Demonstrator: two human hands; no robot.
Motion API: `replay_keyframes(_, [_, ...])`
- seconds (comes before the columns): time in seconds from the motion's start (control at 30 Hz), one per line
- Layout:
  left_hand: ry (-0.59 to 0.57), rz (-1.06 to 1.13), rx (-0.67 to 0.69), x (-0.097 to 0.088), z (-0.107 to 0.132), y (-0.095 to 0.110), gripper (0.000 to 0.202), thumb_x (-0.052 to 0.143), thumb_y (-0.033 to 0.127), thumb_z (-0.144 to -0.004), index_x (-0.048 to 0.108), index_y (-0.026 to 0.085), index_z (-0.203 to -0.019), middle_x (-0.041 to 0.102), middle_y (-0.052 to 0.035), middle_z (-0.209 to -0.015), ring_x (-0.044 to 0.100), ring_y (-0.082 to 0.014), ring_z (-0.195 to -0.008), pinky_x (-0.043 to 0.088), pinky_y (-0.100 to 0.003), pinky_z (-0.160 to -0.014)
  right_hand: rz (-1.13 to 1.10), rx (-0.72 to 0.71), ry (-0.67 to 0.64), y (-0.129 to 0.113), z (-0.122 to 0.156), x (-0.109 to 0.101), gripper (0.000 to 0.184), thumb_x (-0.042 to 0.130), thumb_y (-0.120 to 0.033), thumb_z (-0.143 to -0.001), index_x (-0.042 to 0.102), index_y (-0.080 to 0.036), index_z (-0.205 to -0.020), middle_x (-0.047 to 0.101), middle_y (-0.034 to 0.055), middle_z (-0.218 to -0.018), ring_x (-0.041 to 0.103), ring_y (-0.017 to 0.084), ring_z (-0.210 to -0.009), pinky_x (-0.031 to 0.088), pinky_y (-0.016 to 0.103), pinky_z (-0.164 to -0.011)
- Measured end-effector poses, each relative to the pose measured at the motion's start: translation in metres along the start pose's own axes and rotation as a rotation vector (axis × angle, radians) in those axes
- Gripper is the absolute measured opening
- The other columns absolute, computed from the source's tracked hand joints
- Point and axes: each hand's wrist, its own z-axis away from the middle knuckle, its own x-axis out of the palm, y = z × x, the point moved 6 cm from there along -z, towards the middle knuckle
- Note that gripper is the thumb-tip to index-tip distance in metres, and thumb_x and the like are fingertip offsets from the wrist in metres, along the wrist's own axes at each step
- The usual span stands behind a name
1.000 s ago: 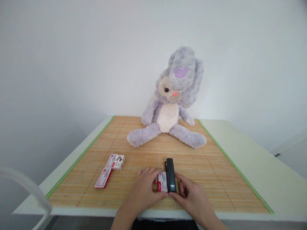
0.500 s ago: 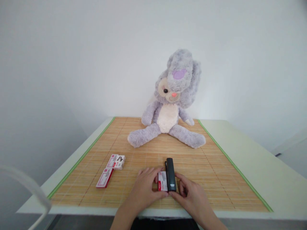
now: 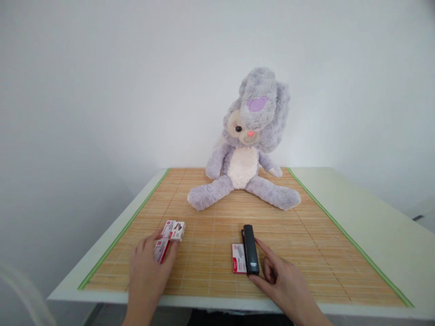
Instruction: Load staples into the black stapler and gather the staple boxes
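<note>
- The left hand point(image 3: 147, 267) was laid palm down on the bamboo mat point(image 3: 210, 253), near its left front part, with the fingers loosely spread.
- Its fingertips were rested on a flat red-and-white staple box point(image 3: 161, 250), which was partly covered by them; no closed grasp on that box could be made out.
- A second staple box point(image 3: 174, 230), standing a little higher, was seen just beyond the first one and touching or nearly touching it, just beside the tips of the left hand.
- The right hand point(image 3: 282, 283) was placed at the front of the mat, right of the middle, its fingers half curled and slightly apart.
- The black stapler point(image 3: 250, 249) was set lengthwise on the mat, pointing away from the person; its right side and near end were touched by the right forefinger and thumb, but whether it was truly pinched could not be told.
- A third staple box point(image 3: 239, 264) was lying flat against the left side of the stapler, free of both hands.
- A grey plush rabbit point(image 3: 247, 149) was seated at the far end of the mat, against the white wall point(image 3: 102, 81), well apart from the hands.
- The mat was spread over a pale table point(image 3: 367, 235), whose bare top was visible on the right.
</note>
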Motion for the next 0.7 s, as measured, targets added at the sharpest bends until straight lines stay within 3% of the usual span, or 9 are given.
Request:
replay_keyframes(0.07, [-0.038, -0.105, -0.023, 0.006, -0.002, -0.021, 0.070, 0.057, 0.059, -0.087, 0.053, 0.018, -0.144, 0.064, -0.0127, -0.125, 0.057, -0.0337, -0.116, 0.044, -0.052, -0.106, 0.006, -0.004, 0.001, 0.001, 0.000, 0.001, 0.083, 0.068, -0.038, -0.087, 0.033, -0.025, -0.160, 0.058, -0.0080, -0.067, 0.060, 0.016, -0.062, 0.042, 0.027, -0.062])
replay_keyframes(0.17, [-0.132, -0.177, -0.044, 0.020, -0.005, -0.036, 0.068, 0.050, 0.059, -0.091, 0.053, 0.017, -0.144, 0.062, -0.0145, -0.129, 0.057, -0.0342, -0.118, 0.043, -0.051, -0.105, 0.011, -0.017, 0.008, 0.001, 0.001, 0.002, 0.083, 0.069, -0.039, -0.087, 0.032, -0.024, -0.160, 0.057, -0.0080, -0.067, 0.060, 0.016, -0.062, 0.042, 0.027, -0.062])
replay_keyframes(0.3, [-0.154, -0.166, -0.074, 0.028, -0.014, -0.041, 0.065, 0.044, 0.059, -0.094, 0.056, 0.015, -0.141, 0.064, -0.0153, -0.129, 0.059, -0.0345, -0.117, 0.044, -0.050, -0.104, -0.013, -0.024, 0.009, 0.000, 0.001, 0.001, 0.083, 0.067, -0.038, -0.089, 0.028, -0.025, -0.162, 0.056, -0.0085, -0.067, 0.059, 0.016, -0.062, 0.041, 0.027, -0.062])
replay_keyframes(0.43, [-0.122, -0.119, -0.104, 0.022, -0.023, -0.040, 0.064, 0.046, 0.058, -0.094, 0.058, 0.014, -0.139, 0.068, -0.0143, -0.123, 0.061, -0.0338, -0.112, 0.046, -0.048, -0.100, -0.022, -0.015, 0.020, -0.001, 0.002, -0.001, 0.084, 0.068, -0.039, -0.088, 0.029, -0.025, -0.161, 0.056, -0.0083, -0.066, 0.059, 0.016, -0.062, 0.041, 0.027, -0.062])
replay_keyframes(0.57, [0.049, -0.091, -0.152, -0.003, -0.023, -0.025, 0.061, 0.051, 0.056, -0.093, 0.058, 0.015, -0.138, 0.068, -0.0133, -0.120, 0.061, -0.0322, -0.109, 0.046, -0.047, -0.099, -0.035, -0.012, 0.022, -0.003, 0.002, -0.003, 0.082, 0.067, -0.039, -0.089, 0.031, -0.024, -0.161, 0.057, -0.0077, -0.066, 0.059, 0.016, -0.061, 0.041, 0.027, -0.062])
replay_keyframes(0.7, [0.156, 0.018, -0.103, -0.017, -0.004, 0.017, 0.057, 0.056, 0.054, -0.092, 0.057, 0.019, -0.137, 0.065, -0.0114, -0.120, 0.059, -0.0306, -0.108, 0.045, -0.049, -0.102, -0.047, -0.014, 0.029, -0.005, 0.002, -0.003, 0.082, 0.067, -0.039, -0.088, 0.033, -0.024, -0.161, 0.059, -0.0070, -0.067, 0.060, 0.016, -0.062, 0.042, 0.028, -0.063])
